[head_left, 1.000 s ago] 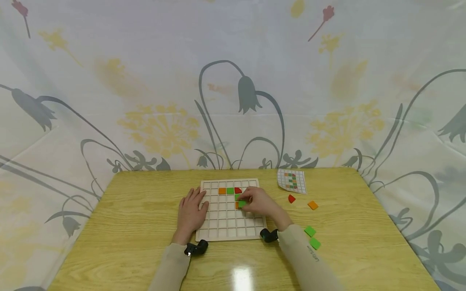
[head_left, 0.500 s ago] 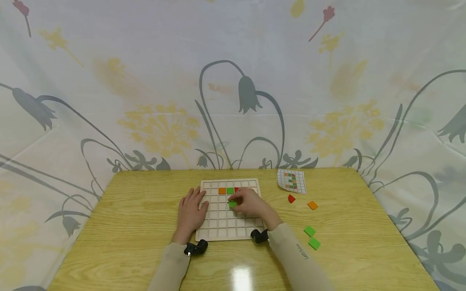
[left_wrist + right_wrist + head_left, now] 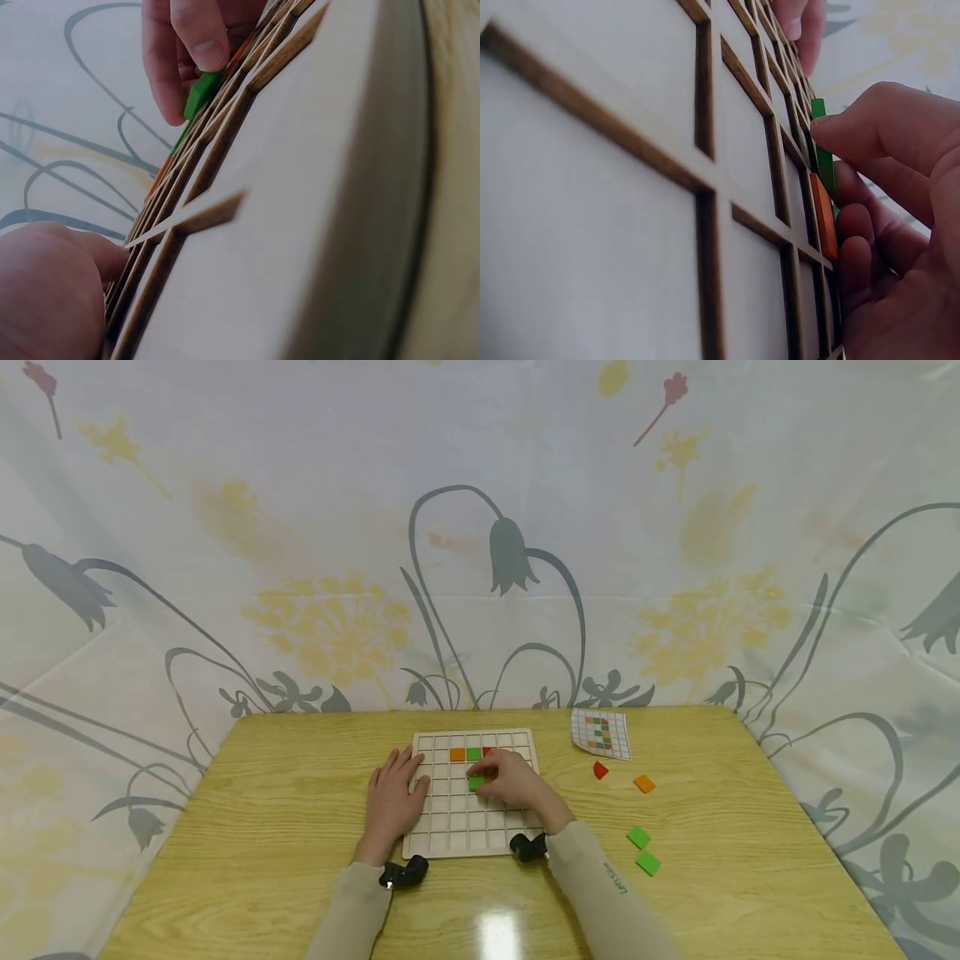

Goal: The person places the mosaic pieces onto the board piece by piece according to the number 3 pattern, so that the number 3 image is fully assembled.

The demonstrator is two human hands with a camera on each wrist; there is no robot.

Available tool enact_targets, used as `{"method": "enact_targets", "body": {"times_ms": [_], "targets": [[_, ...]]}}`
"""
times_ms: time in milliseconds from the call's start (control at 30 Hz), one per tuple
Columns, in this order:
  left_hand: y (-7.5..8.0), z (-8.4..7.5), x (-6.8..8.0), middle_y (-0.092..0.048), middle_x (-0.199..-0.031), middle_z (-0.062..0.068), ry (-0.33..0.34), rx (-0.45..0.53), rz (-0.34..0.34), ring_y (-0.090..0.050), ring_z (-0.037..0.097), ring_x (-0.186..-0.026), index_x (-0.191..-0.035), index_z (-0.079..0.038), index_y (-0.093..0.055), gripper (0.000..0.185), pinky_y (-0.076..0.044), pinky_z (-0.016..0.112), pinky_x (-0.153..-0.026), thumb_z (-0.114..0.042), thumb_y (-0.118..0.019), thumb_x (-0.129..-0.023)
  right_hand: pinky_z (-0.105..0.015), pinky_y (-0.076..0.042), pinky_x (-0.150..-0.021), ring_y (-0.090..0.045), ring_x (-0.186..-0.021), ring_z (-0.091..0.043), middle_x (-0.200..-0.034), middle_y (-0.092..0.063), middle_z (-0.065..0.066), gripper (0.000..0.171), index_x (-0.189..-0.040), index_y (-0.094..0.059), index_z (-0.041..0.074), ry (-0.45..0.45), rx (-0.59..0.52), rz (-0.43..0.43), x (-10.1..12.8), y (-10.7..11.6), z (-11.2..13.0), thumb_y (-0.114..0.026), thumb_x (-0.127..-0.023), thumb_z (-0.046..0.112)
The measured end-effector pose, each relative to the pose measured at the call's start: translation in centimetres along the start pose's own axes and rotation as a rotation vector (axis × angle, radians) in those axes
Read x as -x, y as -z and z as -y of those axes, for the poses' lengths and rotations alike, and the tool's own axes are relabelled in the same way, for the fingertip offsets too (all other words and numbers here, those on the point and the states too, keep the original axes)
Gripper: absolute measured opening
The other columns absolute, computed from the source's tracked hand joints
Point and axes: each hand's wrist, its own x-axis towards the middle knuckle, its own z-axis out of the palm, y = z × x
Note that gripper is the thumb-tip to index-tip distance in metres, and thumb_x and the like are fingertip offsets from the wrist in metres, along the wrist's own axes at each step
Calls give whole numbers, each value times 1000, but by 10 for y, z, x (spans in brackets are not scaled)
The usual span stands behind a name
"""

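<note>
A pale wooden grid board [image 3: 459, 842] lies on the table. My right hand [image 3: 513, 779] pinches a green square tile [image 3: 476, 784] between thumb and fingers over the middle of the board. In the right wrist view that green tile [image 3: 823, 146] stands at the grid, just beyond an orange tile [image 3: 823, 217] set in a cell. An orange tile [image 3: 457, 754], a green tile [image 3: 474, 753] and a partly covered red piece [image 3: 487, 750] sit in an upper row. My left hand [image 3: 395, 797] rests flat on the board's left edge, fingers straight.
A printed pattern card [image 3: 602, 733] lies beyond the board's right corner. To the right on the wooden table [image 3: 735, 827] are a red quarter-round piece [image 3: 601, 770], an orange tile [image 3: 644, 783] and two green tiles [image 3: 638, 837]. A patterned curtain [image 3: 480, 527] hangs behind.
My right hand has moved left across the board with the green tile, from over the orange tile to the cell left of it. The left hand stays in place.
</note>
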Motion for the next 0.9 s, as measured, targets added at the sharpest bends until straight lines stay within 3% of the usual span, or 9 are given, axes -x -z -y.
{"method": "enact_targets", "body": {"times_ms": [300,900], "targets": [[2,-1,-1,-39,-156,13,0,11,7,-25,35,-147,-143,-8,-54,44,-15,61,-116,-26,-54,-103,-29,-47,-72,-53,-79,-12,-92,-61,4,26,-110,-76,10,-22,-54,-32,2,0,-4,-76,-84,7],[0,0,0,-40,-155,14,7,8,-1,-26,36,-147,-142,-7,-56,44,-17,61,-115,-26,-55,-102,-33,-50,-78,-56,-86,-14,-102,-63,2,27,-108,-77,14,-69,-93,-37,2,-4,-2,-74,-83,5]]}}
